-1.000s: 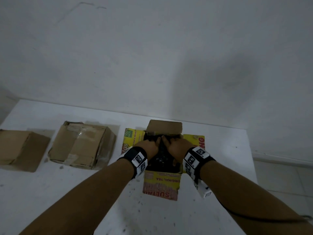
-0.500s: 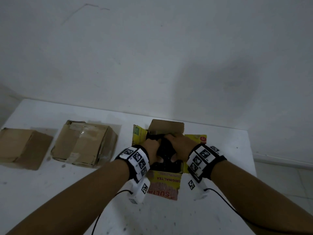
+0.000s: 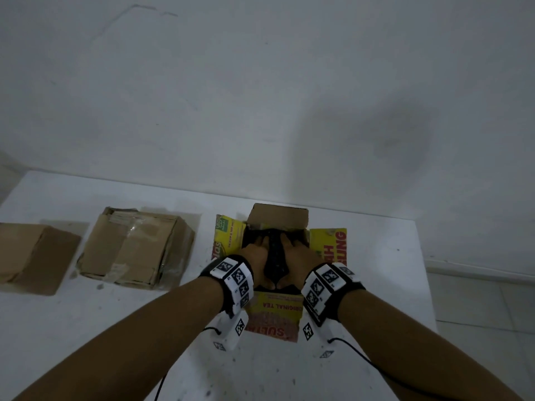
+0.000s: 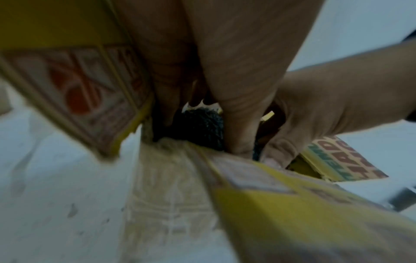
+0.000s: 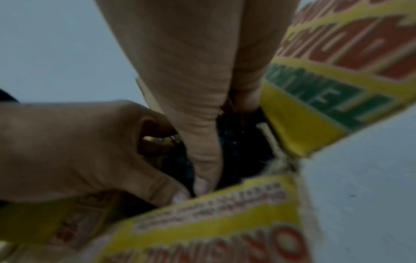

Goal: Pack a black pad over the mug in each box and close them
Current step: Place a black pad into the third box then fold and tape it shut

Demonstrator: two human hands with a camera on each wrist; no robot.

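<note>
An open yellow printed box [image 3: 330,244] stands on the white table with its flaps spread out. A black pad [image 3: 275,256] lies inside it, bulging up in a ridge down the middle. My left hand [image 3: 256,257] and right hand [image 3: 295,256] are both inside the box. They lie flat on the pad on either side of the ridge and press it down. In the left wrist view the pad [image 4: 200,128] shows dark between thumb and fingers. The right wrist view has the pad [image 5: 243,142] under my thumb. The mug is hidden.
Two closed brown cardboard boxes sit to the left, one taped [image 3: 136,250] and one at the far left [image 3: 31,256]. The white table [image 3: 86,328] ends just right of the open box, with floor [image 3: 477,299] beyond. A wall rises behind.
My hands have moved from bunching the pad at the box's top to lying flatter and deeper on it. The pad sits lower in the box.
</note>
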